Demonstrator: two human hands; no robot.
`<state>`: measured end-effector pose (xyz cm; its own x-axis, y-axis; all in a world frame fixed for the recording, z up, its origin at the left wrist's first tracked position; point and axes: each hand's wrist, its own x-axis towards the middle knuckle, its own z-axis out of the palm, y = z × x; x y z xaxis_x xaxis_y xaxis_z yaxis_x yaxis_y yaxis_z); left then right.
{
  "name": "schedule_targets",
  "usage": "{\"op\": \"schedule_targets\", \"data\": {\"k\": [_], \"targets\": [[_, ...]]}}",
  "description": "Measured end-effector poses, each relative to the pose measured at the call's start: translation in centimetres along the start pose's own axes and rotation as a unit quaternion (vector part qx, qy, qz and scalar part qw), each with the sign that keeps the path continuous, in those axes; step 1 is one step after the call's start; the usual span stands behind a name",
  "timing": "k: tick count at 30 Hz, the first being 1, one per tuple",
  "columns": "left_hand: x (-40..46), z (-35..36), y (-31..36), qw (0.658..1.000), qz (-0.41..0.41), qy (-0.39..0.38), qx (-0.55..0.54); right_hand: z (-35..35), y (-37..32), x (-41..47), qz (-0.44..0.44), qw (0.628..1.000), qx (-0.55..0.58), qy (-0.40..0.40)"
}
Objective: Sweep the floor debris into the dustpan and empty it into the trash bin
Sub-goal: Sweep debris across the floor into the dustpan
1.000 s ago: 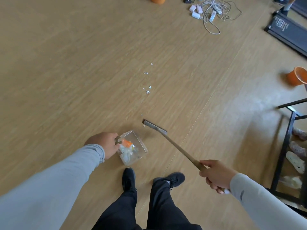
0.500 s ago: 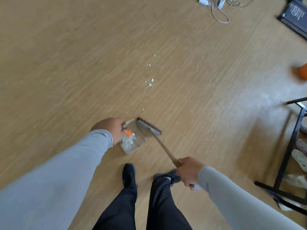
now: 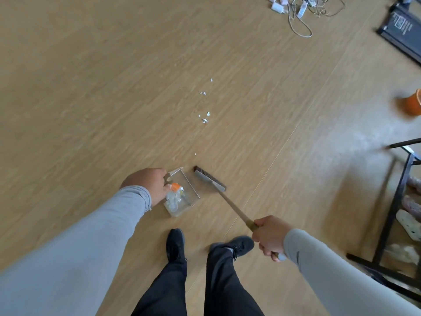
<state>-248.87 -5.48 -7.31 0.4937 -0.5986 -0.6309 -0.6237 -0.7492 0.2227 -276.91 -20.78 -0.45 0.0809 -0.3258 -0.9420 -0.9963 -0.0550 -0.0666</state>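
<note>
floor (image 3: 91, 99): tan wood-look planks, fills most of view
l sleeve (image 3: 75, 247): grey, long, comes in from lower left
l hand (image 3: 148, 184): fingers curled round the near/left edge of dustpan, gripping it
dustpan (image 3: 182, 197): clear, sits on floor just ahead of l shoe, open side faces r toward brush head; holds whitish scraps + sth w/ an orange cap (image 3: 175, 187) at the hand end
legs (image 3: 196, 286): black trousers, bottom centre; black shoes (image 3: 175, 244) on floor, l one just below dustpan
debris (image 3: 205, 115): small white bits in a loose line up the floor beyond brush, well apart from pan; one lone bit (image 3: 195, 154) near, just above brush tip
brush head (image 3: 209, 177): dark bristles, grey back, on floor just r of dustpan lip, roughly parallel to it; can't tell if touching
handle (image 3: 237, 209): wooden, runs diag from head down-right into r hand
r hand (image 3: 271, 238): closed round handle's upper end, firm grip
r sleeve (image 3: 337, 274): grey, exits lower right
cables + plugs (image 3: 300, 10): white tangle, top right, far from work area
orange bin (image 3: 412, 103): r edge, partly cut off, blurred
black rack (image 3: 396, 201): metal frame, far r, slippers on lower shelf
</note>
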Motion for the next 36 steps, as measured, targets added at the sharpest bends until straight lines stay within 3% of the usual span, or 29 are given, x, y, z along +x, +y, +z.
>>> {"op": "schedule_targets", "data": {"k": [3,8,13,17,23,25,29,33,36], "targets": [[-0.6,0.2,-0.4,1.0,0.003,-0.009,0.013,-1.2,0.7,-1.7,0.045,0.991,0.099,-0.072],[-0.8,-0.7,-0.8,1.0,0.004,-0.003,0.029,-5.8,4.5,-4.1,0.044,0.978,0.201,-0.027],[0.9,-2.0,0.6,1.0,-0.002,0.004,0.006,-6.0,0.9,-2.4,0.01,0.981,0.186,0.046],[3.4,-2.9,1.9,1.0,-0.001,0.009,0.0,-4.8,-4.1,2.8,-0.027,0.991,0.091,0.094],[4.8,-3.0,2.7,1.0,-0.007,0.027,0.014,-1.9,-6.0,3.5,-0.039,0.999,-0.036,0.0],[4.7,-3.1,2.5,1.0,-0.008,0.028,0.008,-3.5,-4.2,2.9,0.016,0.994,0.109,-0.014],[4.4,-3.8,1.9,1.0,-0.005,0.023,0.002,-8.8,0.5,-1.1,0.029,0.985,0.166,-0.028],[4.4,-4.0,1.8,1.0,-0.009,0.022,-0.006,-8.4,0.3,-1.6,0.015,0.99,0.14,0.012],[4.3,-3.9,1.9,1.0,-0.008,0.023,-0.007,-6.6,-2.5,0.8,0.018,0.993,0.117,-0.004]]}}
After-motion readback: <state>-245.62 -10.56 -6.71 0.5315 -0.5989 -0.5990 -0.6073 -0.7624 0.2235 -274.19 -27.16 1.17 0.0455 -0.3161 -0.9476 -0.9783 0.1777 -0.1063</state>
